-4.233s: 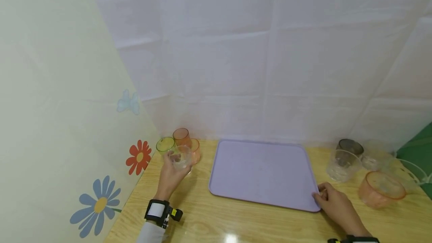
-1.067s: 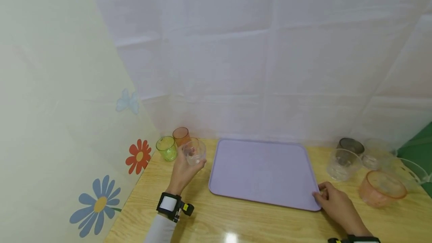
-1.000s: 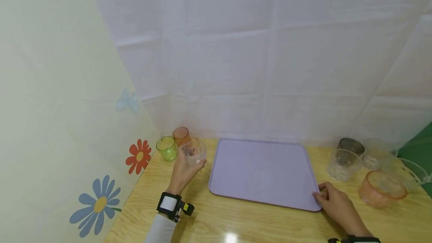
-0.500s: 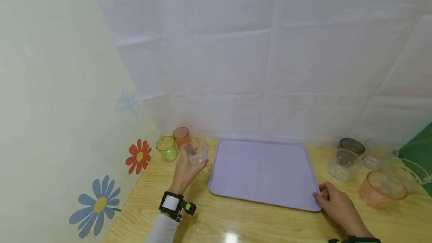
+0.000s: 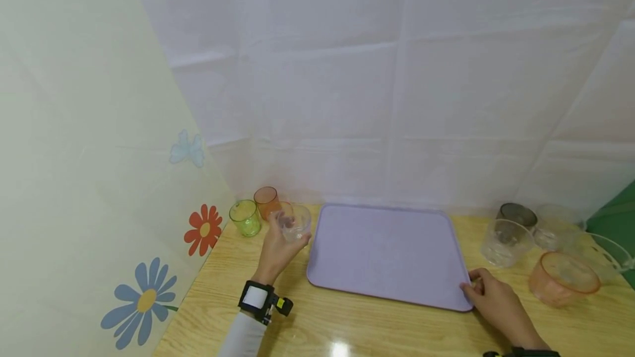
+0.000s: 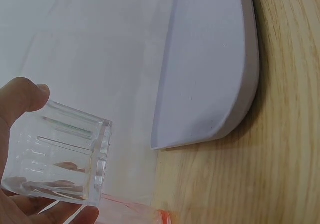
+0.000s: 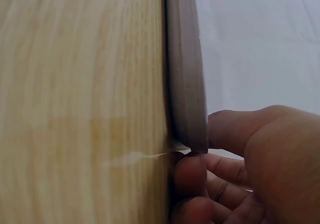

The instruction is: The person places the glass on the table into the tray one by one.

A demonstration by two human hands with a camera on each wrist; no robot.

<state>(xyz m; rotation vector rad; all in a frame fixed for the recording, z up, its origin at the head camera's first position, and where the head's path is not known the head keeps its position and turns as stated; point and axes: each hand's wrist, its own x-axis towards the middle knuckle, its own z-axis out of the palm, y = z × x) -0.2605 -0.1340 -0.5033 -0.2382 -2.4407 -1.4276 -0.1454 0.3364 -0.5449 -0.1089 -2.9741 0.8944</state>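
Note:
My left hand (image 5: pixel 279 249) grips a clear glass (image 6: pixel 65 156) by its sides, thumb on one side and fingers round the other. In the head view the glass is raised over the table just left of the lavender tray (image 5: pixel 387 258). The left wrist view shows its thick ridged base pointing toward the tray's corner. My right hand (image 5: pixel 493 299) pinches the tray's near right corner, thumb on the top of the rim and fingers beneath, as the right wrist view shows. Behind the left hand, an orange-rimmed glass (image 6: pixel 135 211) is partly hidden.
A green glass (image 5: pixel 245 219) and an amber glass (image 5: pixel 266 199) stand at the back left. Right of the tray are a dark grey glass (image 5: pixel 517 215), a clear glass (image 5: pixel 501 252), an orange bowl (image 5: pixel 558 282) and other clear ware. A white sheet (image 5: pixel 317 98) hangs behind the table.
My left hand has carried the clear glass rightward from beside the green glass toward the tray, slowly over the last second. My right hand has stayed at the tray corner.

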